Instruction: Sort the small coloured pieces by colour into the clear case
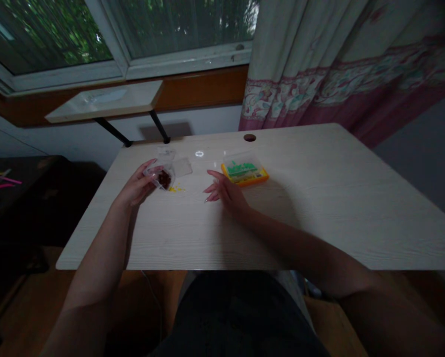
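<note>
My left hand (139, 184) grips a clear plastic container (170, 171) tilted low over the table, with small dark reddish-brown pieces (164, 179) inside. Whether it is a bag or a cup, I cannot tell. Small yellow pieces (176, 188) lie scattered on the tabletop just beside its lower edge. My right hand (228, 194) hovers to the right with its fingers apart and nothing visible in them. Close behind it sits a shallow box (247, 171) with an orange-yellow edge, a clear cover and small green pieces; the hand covers its near left corner.
A flat clear plastic piece (183, 166) lies behind the yellow pieces on the pale wooden table (319, 198). A raised shelf (107, 101) on black legs stands at the back left. The table has a round cable hole (250, 138) near the curtain (282, 94).
</note>
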Demonstrator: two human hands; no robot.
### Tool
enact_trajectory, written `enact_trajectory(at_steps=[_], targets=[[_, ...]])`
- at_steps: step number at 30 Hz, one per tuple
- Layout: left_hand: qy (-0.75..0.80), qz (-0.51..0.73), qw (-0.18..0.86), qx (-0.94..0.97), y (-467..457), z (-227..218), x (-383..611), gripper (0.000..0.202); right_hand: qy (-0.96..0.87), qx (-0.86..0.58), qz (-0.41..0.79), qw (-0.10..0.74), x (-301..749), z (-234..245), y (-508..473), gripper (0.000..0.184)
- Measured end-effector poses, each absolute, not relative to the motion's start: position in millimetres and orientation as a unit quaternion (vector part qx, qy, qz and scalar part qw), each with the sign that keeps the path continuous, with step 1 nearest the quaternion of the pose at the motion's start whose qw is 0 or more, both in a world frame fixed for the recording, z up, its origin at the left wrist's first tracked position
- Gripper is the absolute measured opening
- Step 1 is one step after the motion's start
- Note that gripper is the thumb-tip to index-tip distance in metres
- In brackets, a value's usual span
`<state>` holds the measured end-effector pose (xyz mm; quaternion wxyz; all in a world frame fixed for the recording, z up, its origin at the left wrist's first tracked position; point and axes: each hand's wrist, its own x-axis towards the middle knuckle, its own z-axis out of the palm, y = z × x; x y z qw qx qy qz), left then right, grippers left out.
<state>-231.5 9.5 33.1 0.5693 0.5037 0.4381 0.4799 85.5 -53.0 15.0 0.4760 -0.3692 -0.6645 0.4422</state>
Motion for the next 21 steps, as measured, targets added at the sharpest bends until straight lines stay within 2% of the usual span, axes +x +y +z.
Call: enact_trajectory(at_steps=[13, 21], targets=[[0.444, 0.449, 0.51, 0.585, 5.2, 33.3, -227.3, 0.08, -0.67, -0.362, 0.446, 0.471, 84.3, 9.8, -49.6, 0.057], [0.44, 0.444, 0.47, 0.623, -3.2, 36.3, -218.6, 0.079, -0.674, -0.361, 0.444, 0.467, 84.8, 11.8, -50.8, 0.057]])
